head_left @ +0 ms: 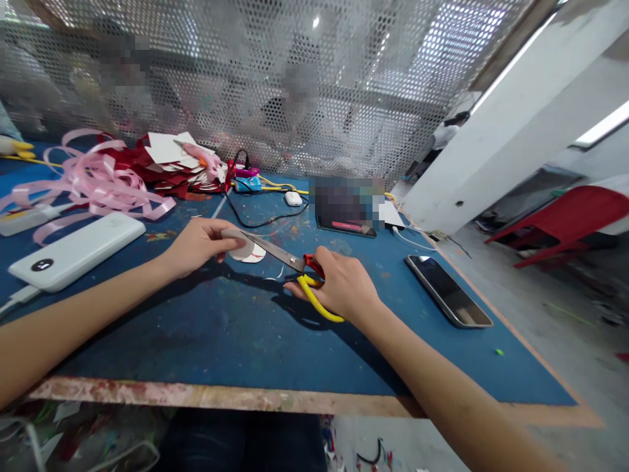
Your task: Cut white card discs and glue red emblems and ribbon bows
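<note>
Left hand (200,246) pinches disc (242,253) — right (348,283) holds scissors (289,260)

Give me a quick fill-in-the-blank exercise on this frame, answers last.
The right hand holds a pair of ____.
The left hand pinches a thin piece whose outline is ____.
The ribbon heaped at back left is coloured ____.
The tabletop is coloured ____.

Missing words: scissors; round; pink; blue.

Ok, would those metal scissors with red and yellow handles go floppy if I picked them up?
Probably not: the scissors look stiff, with straight metal blades. They might swing open, since a pivot joins the blades. Their smooth-looking metal may feel slippery.
</note>
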Available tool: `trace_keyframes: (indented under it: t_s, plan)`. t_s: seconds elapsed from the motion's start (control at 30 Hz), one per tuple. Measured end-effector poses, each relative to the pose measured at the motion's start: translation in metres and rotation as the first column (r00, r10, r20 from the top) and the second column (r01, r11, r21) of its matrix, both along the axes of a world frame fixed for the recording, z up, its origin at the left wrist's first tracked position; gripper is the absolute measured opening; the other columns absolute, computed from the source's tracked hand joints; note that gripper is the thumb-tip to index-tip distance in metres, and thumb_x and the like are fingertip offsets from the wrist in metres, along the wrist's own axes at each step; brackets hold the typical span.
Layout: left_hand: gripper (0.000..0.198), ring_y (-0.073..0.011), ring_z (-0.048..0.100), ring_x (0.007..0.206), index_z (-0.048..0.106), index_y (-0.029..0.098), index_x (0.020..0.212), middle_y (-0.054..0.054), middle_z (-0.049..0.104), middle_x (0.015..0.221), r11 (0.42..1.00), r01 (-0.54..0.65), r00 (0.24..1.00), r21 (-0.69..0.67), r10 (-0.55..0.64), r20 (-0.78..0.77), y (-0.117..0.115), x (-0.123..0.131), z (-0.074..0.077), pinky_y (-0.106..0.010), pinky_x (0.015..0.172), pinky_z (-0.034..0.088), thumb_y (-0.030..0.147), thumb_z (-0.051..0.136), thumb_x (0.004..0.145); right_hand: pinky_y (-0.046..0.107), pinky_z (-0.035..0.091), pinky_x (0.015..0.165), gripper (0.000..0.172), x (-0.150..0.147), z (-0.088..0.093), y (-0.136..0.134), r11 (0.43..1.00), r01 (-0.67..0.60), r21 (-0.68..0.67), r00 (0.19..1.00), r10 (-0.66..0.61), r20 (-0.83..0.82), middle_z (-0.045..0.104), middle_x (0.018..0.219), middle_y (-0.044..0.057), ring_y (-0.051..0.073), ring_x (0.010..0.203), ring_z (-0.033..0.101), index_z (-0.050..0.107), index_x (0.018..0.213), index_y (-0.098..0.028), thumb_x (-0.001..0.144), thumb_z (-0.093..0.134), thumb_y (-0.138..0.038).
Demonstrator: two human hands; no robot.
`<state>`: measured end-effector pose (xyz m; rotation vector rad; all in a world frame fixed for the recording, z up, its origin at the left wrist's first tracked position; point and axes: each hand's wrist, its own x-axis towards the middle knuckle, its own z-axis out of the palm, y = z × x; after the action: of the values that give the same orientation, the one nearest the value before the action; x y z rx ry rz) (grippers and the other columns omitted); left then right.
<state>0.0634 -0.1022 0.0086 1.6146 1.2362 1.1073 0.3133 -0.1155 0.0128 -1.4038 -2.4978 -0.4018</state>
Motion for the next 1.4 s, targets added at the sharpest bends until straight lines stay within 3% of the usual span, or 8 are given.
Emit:
trace_keyframes:
  t_s: [0.23,0.43,0.6,0.73,0.83,1.0,1.1,1.4]
  plan:
    - [0.016,-0.0069,0.041,0.041,0.07,0.015,0.071,0.001,0.055,0.05,0.997,0.075,0.982,-0.022,-0.078,-0.172,0.004,-0.01,0.009,-0.019,0.039,0.031,0.028,0.064,0.065,0.025,0.021,0.049,0.051,0.0,-0.003,0.001,1.0,-0.019,0.001,0.999,0.019,0.042,0.06,0.064,0.007,0.018,0.054,0.056,0.053,0.08,-0.015,0.082,0.031,-0.061]
    - [0.015,-0.0067,0.041,0.04,0.07,0.016,0.07,0.0,0.057,0.052,0.996,0.081,0.991,-0.031,-0.084,-0.104,0.005,-0.012,0.007,-0.019,0.038,0.032,0.03,0.067,0.065,0.025,0.022,0.05,0.047,-0.002,-0.006,0.0,0.997,-0.055,-0.052,0.997,0.058,0.05,0.062,0.067,0.008,0.017,0.056,0.056,0.054,0.082,-0.015,0.086,0.029,-0.055]
    - [0.013,-0.0074,0.047,0.043,0.068,0.015,0.068,0.0,0.059,0.054,0.995,0.03,0.992,-0.094,-0.018,0.128,0.004,-0.004,0.001,-0.016,0.038,0.037,0.025,0.072,0.06,0.026,0.021,0.049,0.049,-0.003,-0.005,0.001,0.998,-0.033,-0.048,0.998,0.035,0.047,0.062,0.066,0.008,0.019,0.055,0.056,0.054,0.082,-0.015,0.086,0.028,-0.056]
    - [0.021,-0.0107,0.061,0.059,0.064,0.015,0.08,-0.002,0.066,0.071,0.965,0.051,0.873,-0.258,0.083,0.48,-0.002,0.009,-0.007,-0.016,0.048,0.049,0.023,0.073,0.063,0.026,0.022,0.05,0.047,-0.003,-0.006,0.002,0.999,0.005,-0.037,1.0,-0.005,0.011,0.062,0.066,0.009,0.019,0.055,0.057,0.052,0.081,-0.015,0.086,0.029,-0.057]
    - [0.02,-0.013,0.065,0.066,0.062,0.015,0.082,-0.003,0.068,0.076,0.958,0.059,0.821,-0.282,0.114,0.56,-0.007,0.015,-0.012,-0.018,0.053,0.052,0.023,0.071,0.066,0.025,0.023,0.049,0.047,-0.004,-0.006,0.001,0.998,0.011,-0.06,1.0,-0.012,-0.016,0.06,0.064,0.007,0.019,0.055,0.056,0.05,0.079,-0.017,0.083,0.034,-0.061]
    - [0.019,-0.0137,0.064,0.06,0.062,0.014,0.071,-0.001,0.067,0.066,0.992,0.0,0.862,-0.13,0.066,0.502,-0.013,0.017,-0.013,-0.019,0.05,0.051,0.025,0.075,0.061,0.025,0.029,0.05,0.053,-0.007,-0.005,-0.003,0.992,-0.04,-0.124,0.993,0.026,-0.118,0.057,0.067,0.005,0.02,0.06,0.056,0.046,0.082,-0.017,0.068,0.051,-0.068]
    - [0.021,-0.0157,0.064,0.056,0.062,0.014,0.065,-0.002,0.068,0.062,0.997,0.051,0.923,-0.061,-0.024,0.385,-0.021,0.022,-0.012,-0.024,0.052,0.052,0.028,0.076,0.059,0.027,0.037,0.057,0.058,-0.009,-0.006,-0.007,0.984,-0.139,-0.112,0.965,0.109,-0.237,0.057,0.079,0.007,0.021,0.069,0.056,0.044,0.09,-0.017,0.064,0.057,-0.067]
    - [0.024,-0.0179,0.065,0.057,0.058,0.018,0.058,-0.001,0.067,0.06,0.997,0.05,0.94,-0.057,-0.028,0.34,-0.038,0.033,-0.011,-0.027,0.054,0.053,0.035,0.075,0.057,0.027,0.039,0.059,0.048,-0.01,-0.008,-0.012,0.969,-0.241,-0.055,0.92,0.21,-0.331,0.049,0.076,0.004,0.017,0.066,0.048,0.042,0.086,-0.018,0.067,0.057,-0.059]
